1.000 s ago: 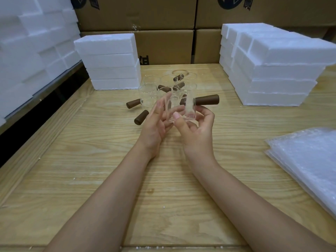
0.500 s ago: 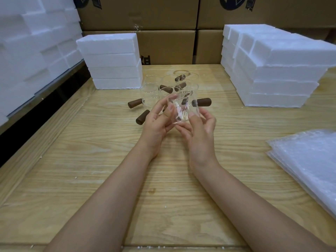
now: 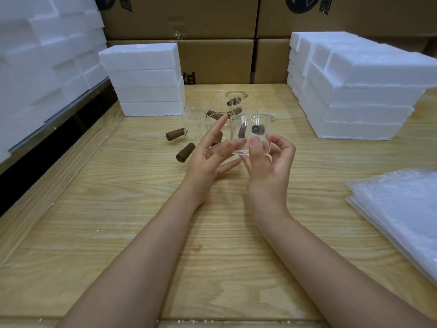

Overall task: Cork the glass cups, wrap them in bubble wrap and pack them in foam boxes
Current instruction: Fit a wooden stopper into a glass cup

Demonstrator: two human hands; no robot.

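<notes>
pinching glass cup [image 3: 247, 123] (cork [image 3: 257, 129] at side)

Clear glass cup [image 3: 250, 133], smooth and glossy, catching glints. Corks [image 3: 185, 152] dark brown, matt. Bench [image 3: 118, 209] pale wood, bold grain, dull finish. Foam boxes [image 3: 144, 79] white, grainy, crumbly at the edges. Bubble wrap [image 3: 402, 214] translucent plastic, shiny. Cardboard cartons [image 3: 212, 60] plain matt brown.

Pinches an upright glass cup [image 3: 250, 125] by its base with the right hand [image 3: 269, 169]; holds the left hand [image 3: 209, 157] spread just beside it, above the table [image 3: 118, 209].
</notes>
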